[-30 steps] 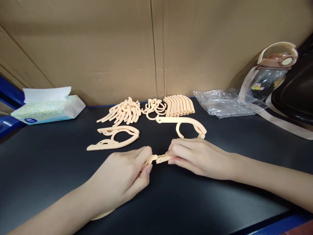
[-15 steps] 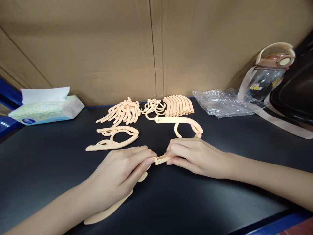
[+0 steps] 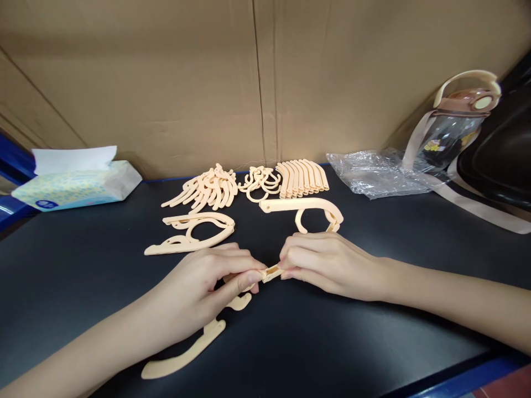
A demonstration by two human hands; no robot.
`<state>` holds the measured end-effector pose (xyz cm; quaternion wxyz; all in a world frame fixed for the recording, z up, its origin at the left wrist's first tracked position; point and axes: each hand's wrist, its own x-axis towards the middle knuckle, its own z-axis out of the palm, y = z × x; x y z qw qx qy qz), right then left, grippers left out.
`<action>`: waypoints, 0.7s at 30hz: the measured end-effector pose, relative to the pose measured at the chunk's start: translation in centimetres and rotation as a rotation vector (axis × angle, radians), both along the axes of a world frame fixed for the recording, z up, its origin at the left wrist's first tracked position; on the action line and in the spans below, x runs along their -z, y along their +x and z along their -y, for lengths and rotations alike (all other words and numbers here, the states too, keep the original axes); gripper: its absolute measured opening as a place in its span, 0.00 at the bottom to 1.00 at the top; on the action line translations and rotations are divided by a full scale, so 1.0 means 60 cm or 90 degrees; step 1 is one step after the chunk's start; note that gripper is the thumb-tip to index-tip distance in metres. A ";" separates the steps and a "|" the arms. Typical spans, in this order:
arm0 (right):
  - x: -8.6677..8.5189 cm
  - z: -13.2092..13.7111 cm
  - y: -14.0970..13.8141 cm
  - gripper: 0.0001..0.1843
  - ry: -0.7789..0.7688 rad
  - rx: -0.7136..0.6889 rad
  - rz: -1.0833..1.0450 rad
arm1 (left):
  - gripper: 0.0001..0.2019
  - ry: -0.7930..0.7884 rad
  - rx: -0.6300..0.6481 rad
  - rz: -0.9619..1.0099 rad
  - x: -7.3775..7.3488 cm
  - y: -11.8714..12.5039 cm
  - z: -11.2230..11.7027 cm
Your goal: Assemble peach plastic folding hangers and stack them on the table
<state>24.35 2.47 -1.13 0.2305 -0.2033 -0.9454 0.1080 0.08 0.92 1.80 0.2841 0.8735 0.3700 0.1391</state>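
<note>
Both of my hands meet low over the table with cream plastic hanger parts. My left hand (image 3: pixel 215 282) pinches a small hanger piece, mostly hidden by the fingers, against the open end of a hanger arm (image 3: pixel 272 273). The other end of that arm is gripped by my right hand (image 3: pixel 327 265), fingers closed around it. Just behind the right hand shows a folding hanger (image 3: pixel 298 205) with a curved hook; whether the gripped arm joins it is hidden. Under my left forearm lies a loose curved piece (image 3: pixel 186 356). A folded hanger (image 3: pixel 211 243) rests behind my left hand.
At the back are a pile of curved arms (image 3: pixel 215 188), a heap of hooks (image 3: pixel 259 179) and a row of stacked arms (image 3: pixel 302 178). A tissue pack (image 3: pixel 78 185) stands left. A plastic bag (image 3: pixel 369 174) and a strapped bottle (image 3: pixel 452 132) are right.
My left hand has shifted slightly and its fingers have opened out a little below, showing more of the loose curved piece. Both hands still hold the parts end to end.
</note>
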 end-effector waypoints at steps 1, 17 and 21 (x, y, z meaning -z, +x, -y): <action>0.000 0.000 0.000 0.12 0.001 0.000 0.001 | 0.16 -0.001 0.003 -0.005 0.000 0.000 -0.001; -0.002 -0.004 -0.004 0.13 0.055 0.002 0.008 | 0.16 -0.055 -0.040 0.008 0.006 -0.001 -0.005; -0.005 -0.004 -0.005 0.13 0.038 -0.005 0.005 | 0.18 -0.068 -0.050 0.018 0.013 -0.003 -0.007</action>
